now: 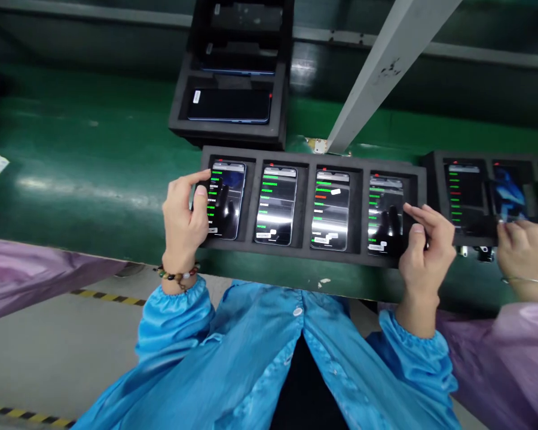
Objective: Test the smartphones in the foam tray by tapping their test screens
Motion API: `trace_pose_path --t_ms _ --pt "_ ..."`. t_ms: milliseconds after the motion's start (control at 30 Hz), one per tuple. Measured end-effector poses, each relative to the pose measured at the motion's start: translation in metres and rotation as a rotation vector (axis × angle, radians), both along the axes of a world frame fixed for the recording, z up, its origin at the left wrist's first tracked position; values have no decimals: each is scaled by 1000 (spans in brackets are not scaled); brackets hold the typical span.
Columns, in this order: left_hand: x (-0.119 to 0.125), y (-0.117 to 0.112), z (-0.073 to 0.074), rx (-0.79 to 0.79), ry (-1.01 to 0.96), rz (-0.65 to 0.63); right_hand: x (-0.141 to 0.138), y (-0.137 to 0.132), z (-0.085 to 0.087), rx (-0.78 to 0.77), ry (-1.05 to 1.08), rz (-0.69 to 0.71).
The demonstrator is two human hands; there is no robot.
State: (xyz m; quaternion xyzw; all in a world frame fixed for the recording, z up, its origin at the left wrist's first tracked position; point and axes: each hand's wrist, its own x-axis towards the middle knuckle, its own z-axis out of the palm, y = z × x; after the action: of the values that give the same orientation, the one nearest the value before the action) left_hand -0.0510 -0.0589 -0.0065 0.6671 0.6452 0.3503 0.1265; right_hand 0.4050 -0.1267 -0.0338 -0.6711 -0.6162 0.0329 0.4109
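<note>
The green workbench [94, 149] extends beneath and to both sides of the foam tray [311, 160], which serves as the reference here. The foam tray is dark, long and loaded, directly before the wearer and between the two hands. Assessment: the step in hand appears to be holding or positioning it by its ends. Any shift of it would call for an even hold at both ends, kept level so the contents stay seated.

Behind the foam tray's left half stands a second tray [231, 131]. Just beyond its right end is an adjoining tray [436, 191], with a co-worker's hand [526, 254] at that tray's near side.

The left hand [186, 209] is curled on the foam tray's left end, index finger beside the first phone. The right hand [428, 242] is bent around the right end, index fingertip close to the fourth phone. Both are judged to be grasping the foam tray; firmness cannot be determined.

Four phones [275, 206] occupy the foam tray, one per slot, screens lit with mostly green and white lines; the third from its left end shows a red line. Smallest noted: white labels [336, 192] on the screens.
</note>
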Motion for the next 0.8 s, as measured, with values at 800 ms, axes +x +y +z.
trace_pose_path --t_ms 800 --pt "-9 -21 -13 132 78 -15 -5 -1 2 2 -7 -19"
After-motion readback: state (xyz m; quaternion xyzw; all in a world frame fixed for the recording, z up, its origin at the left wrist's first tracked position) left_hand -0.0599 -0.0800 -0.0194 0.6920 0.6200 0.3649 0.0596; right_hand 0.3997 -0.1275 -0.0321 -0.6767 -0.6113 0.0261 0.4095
